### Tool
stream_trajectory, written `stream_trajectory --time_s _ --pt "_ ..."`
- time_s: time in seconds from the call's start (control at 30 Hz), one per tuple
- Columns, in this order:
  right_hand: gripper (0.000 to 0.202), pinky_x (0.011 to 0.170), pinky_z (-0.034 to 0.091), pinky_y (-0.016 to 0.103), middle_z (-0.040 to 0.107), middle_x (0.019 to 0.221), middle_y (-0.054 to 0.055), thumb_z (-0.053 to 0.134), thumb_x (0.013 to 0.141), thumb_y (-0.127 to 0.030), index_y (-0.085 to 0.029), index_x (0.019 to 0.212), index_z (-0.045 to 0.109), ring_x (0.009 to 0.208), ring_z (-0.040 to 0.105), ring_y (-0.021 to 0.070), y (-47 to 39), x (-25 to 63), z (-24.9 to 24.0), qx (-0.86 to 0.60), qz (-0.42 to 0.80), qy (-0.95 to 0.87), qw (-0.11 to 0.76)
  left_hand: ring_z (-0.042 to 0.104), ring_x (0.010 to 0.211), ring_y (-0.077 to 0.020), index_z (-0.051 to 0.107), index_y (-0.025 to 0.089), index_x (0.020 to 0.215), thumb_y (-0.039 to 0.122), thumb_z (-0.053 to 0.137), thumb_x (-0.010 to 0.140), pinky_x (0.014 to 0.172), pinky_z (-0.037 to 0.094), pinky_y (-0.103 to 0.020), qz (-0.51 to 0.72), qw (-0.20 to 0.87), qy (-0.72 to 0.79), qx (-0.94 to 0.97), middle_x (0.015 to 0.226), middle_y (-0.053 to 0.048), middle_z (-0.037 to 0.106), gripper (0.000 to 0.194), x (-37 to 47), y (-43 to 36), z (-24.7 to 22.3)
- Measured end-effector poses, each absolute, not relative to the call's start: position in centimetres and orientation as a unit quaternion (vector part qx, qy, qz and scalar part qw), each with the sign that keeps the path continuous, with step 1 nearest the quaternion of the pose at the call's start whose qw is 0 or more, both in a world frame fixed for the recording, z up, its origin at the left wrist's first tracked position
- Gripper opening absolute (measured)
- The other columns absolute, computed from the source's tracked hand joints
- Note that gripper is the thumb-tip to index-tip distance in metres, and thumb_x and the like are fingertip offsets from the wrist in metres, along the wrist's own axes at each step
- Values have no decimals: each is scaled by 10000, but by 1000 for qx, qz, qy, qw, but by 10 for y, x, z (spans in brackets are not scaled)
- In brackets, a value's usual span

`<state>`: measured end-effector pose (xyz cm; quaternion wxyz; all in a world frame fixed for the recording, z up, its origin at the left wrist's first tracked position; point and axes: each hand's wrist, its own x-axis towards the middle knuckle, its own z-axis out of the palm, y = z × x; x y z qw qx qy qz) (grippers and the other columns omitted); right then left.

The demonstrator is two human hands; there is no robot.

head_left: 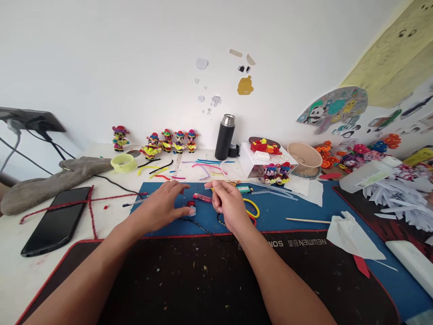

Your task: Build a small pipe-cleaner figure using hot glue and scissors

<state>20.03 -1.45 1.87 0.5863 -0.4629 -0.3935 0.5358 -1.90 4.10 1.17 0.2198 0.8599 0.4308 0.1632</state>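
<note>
Blue mat: left hand open, hovering over red piece; right hand pinching something unclear, beside yellow ring

Bright craft colours showing on a blue and black work surface

A blue mat is lying beyond a black, red-edged mat speckled with pale flecks; a red lighter and yellow ring are sitting on the blue, multicoloured figurines are lining the white far wall, and a black flask is wearing a silver cap.
</note>
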Motion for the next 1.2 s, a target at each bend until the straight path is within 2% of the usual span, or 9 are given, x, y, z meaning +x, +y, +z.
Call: stream_trajectory --time_s 0.2,0.53,0.63,0.8,1.03,1.2 --pt "419 428 210 247 461 498 -64 727 887 -587 -173 920 777 427 337 86 -16 200 19 -464 539 -401 577 559 1315 -398 628 210 1380 643 701 886 1116 442 -516 98 194 403 889 1323 -155 653 661 -16 37 -6" --pt "430 423 224 239 462 494 -64 719 894 -590 -164 919 773 430 340 84 -17 198 19 -465 539 -409 571 627 1135 -342 664 215 1103 498 624 950 993 509 -480 120 206 386 891 1147 -109 680 324 -9 36 -2" --pt "433 420 232 232 460 492 -66 719 890 -589 -159 919 771 433 344 83 -17 198 20 -463 538 -411 572 640 1168 -338 646 222 1144 485 620 964 1026 513 -490 193 190 387 881 1173 -105 699 319 -7 36 3" --pt "435 413 220 229 464 494 -69 717 885 -588 -159 937 770 428 327 81 -17 198 19 -466 542 -412 566 667 1207 -313 589 232 1320 437 616 985 1048 529 -472 299 173 393 852 1277 -110 715 393 -5 32 12" --pt "436 423 229 232 457 497 -70 718 876 -592 -165 953 762 445 329 90 -17 197 18 -467 546 -415 558 695 1011 -254 599 244 1354 384 624 984 932 572 -408 346 174 392 835 1134 -67 729 396 -3 24 21" --pt "447 419 212 234 467 500 -75 734 855 -617 -178 942 723 445 328 91 -16 194 14 -454 569 -429 535 684 976 -239 612 246 1345 350 634 972 911 574 -382 352 185 383 834 1094 -54 718 388 -1 23 22"
